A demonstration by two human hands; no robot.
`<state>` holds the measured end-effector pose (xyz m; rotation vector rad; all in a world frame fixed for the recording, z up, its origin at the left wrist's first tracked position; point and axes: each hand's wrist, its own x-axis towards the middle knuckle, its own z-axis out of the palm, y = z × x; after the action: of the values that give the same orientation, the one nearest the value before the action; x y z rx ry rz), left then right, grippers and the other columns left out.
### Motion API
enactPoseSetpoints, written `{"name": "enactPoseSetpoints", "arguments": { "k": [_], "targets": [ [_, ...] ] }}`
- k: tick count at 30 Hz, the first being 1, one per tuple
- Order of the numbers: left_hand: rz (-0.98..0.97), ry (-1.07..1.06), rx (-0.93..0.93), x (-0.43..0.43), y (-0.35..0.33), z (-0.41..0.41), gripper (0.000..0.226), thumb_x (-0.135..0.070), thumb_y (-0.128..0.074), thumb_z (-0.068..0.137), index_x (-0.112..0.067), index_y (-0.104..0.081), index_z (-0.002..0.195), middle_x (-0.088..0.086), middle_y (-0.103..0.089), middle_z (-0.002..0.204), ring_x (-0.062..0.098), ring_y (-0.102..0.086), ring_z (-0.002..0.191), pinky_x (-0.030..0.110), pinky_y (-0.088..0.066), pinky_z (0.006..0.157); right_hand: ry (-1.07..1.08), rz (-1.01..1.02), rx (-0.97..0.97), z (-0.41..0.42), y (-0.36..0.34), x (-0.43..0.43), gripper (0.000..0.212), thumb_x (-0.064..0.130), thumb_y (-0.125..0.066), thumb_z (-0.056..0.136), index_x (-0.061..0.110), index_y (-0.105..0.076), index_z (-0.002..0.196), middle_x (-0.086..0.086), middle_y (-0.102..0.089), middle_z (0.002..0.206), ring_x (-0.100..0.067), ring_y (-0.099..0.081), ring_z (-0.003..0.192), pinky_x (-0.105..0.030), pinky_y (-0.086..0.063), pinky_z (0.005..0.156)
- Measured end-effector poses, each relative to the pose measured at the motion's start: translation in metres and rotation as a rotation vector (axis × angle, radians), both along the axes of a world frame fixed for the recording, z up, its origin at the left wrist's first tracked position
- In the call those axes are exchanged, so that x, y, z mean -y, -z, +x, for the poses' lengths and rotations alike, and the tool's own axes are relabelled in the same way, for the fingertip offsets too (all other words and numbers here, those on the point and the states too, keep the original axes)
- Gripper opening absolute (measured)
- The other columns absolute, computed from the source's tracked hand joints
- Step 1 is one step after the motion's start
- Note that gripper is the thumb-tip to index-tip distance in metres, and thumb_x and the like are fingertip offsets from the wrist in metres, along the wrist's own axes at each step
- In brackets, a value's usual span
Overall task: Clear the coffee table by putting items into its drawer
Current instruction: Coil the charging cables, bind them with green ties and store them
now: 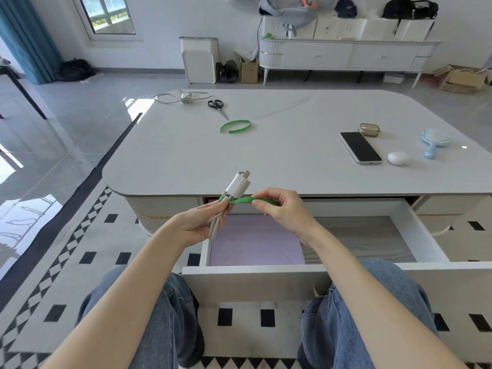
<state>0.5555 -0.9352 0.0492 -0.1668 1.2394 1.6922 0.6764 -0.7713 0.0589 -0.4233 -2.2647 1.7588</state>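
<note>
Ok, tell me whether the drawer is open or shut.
Open. The drawer is pulled well out, its inside exposed, with a purple sheet lying on its floor.

Bright daylight from window (pixel 106 14) — floor (pixel 53 155) glare, sharp focus, wide-angle edge bending.

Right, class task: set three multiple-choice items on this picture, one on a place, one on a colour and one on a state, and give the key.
1. Where does the lilac sheet lie?
A. on the tabletop
B. in the drawer
C. on the floor

2. What colour is the hairbrush?
A. light blue
B. red
C. black

3. What is the right hand doing?
A. pinching the green strap
B. lying flat
C. holding scissors

Key:
1 B, the sheet covers the left part of the drawer's floor.
2 A, its head and handle are pale blue.
3 A, its fingers pinch the strap looped round the cable bundle that the left hand holds.
</note>
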Motion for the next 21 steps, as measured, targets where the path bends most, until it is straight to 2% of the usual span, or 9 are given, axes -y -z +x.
{"name": "enactPoseSetpoints", "arguments": {
  "k": [2, 5, 8, 11, 14, 17, 21],
  "targets": [
    [0.005, -0.020, 0.013, 0.000, 0.001, 0.000, 0.010, -0.014, -0.069, 0.083, -0.009, -0.074, 0.090, 0.005, -0.071, 0.083, 0.007, -0.061, 0.067, 0.015, -0.054, 0.065, 0.005, -0.005, -0.009, 0.000, -0.001, -0.001, 0.015, 0.011, -0.067, 0.088, 0.025, -0.072, 0.083, 0.003, -0.058, 0.068, -0.003, -0.048, 0.058, -0.013, -0.040, 0.062],
    [0.036, -0.027, 0.080, 0.001, 0.000, -0.001, 0.014, -0.014, -0.073, 0.074, -0.008, -0.074, 0.087, 0.005, -0.070, 0.086, 0.008, -0.059, 0.073, 0.015, -0.052, 0.070, 0.041, 0.029, 0.040, 0.000, 0.001, -0.003, 0.010, 0.015, -0.068, 0.088, 0.022, -0.073, 0.083, 0.005, -0.061, 0.070, -0.001, -0.049, 0.058, -0.014, -0.040, 0.062],
    [0.071, -0.014, 0.144, 0.001, 0.000, -0.001, 0.022, -0.014, -0.073, 0.070, -0.007, -0.070, 0.091, 0.005, -0.069, 0.086, 0.008, -0.061, 0.065, 0.015, -0.055, 0.063, 0.101, 0.063, 0.099, 0.001, 0.003, -0.005, 0.011, 0.027, -0.069, 0.087, 0.023, -0.073, 0.077, 0.014, -0.055, 0.059, -0.005, -0.046, 0.058, -0.017, -0.037, 0.058],
    [0.096, 0.005, 0.170, 0.001, 0.000, 0.001, 0.020, -0.012, -0.071, 0.074, -0.007, -0.068, 0.094, 0.005, -0.068, 0.087, 0.009, -0.062, 0.058, 0.017, -0.056, 0.058, 0.167, 0.087, 0.145, 0.001, 0.005, -0.006, 0.014, 0.032, -0.071, 0.085, 0.022, -0.072, 0.075, 0.013, -0.050, 0.053, -0.007, -0.044, 0.055, -0.013, -0.033, 0.048],
    [0.105, 0.020, 0.165, 0.000, -0.001, 0.003, 0.022, -0.012, -0.069, 0.076, -0.006, -0.066, 0.097, 0.005, -0.068, 0.086, 0.009, -0.062, 0.057, 0.017, -0.056, 0.057, 0.186, 0.110, 0.189, 0.000, 0.006, -0.006, 0.014, 0.033, -0.073, 0.082, 0.021, -0.072, 0.074, 0.012, -0.054, 0.055, -0.011, -0.047, 0.057, -0.015, -0.033, 0.042],
    [0.113, 0.042, 0.154, -0.001, -0.001, 0.004, 0.027, -0.013, -0.069, 0.075, -0.007, -0.065, 0.101, 0.005, -0.068, 0.084, 0.008, -0.063, 0.059, 0.017, -0.056, 0.058, 0.184, 0.175, 0.225, 0.000, 0.007, -0.005, 0.016, 0.034, -0.074, 0.081, 0.019, -0.074, 0.076, 0.006, -0.061, 0.063, -0.010, -0.053, 0.061, -0.016, -0.038, 0.046],
    [0.137, 0.077, 0.126, -0.001, -0.001, 0.006, 0.029, -0.013, -0.067, 0.075, -0.006, -0.065, 0.103, 0.005, -0.067, 0.084, 0.008, -0.061, 0.063, 0.016, -0.054, 0.061, 0.174, 0.242, 0.267, -0.003, 0.010, -0.004, 0.018, 0.038, -0.074, 0.079, 0.021, -0.074, 0.073, 0.012, -0.064, 0.064, -0.003, -0.055, 0.061, -0.013, -0.038, 0.051]
  ]
}}
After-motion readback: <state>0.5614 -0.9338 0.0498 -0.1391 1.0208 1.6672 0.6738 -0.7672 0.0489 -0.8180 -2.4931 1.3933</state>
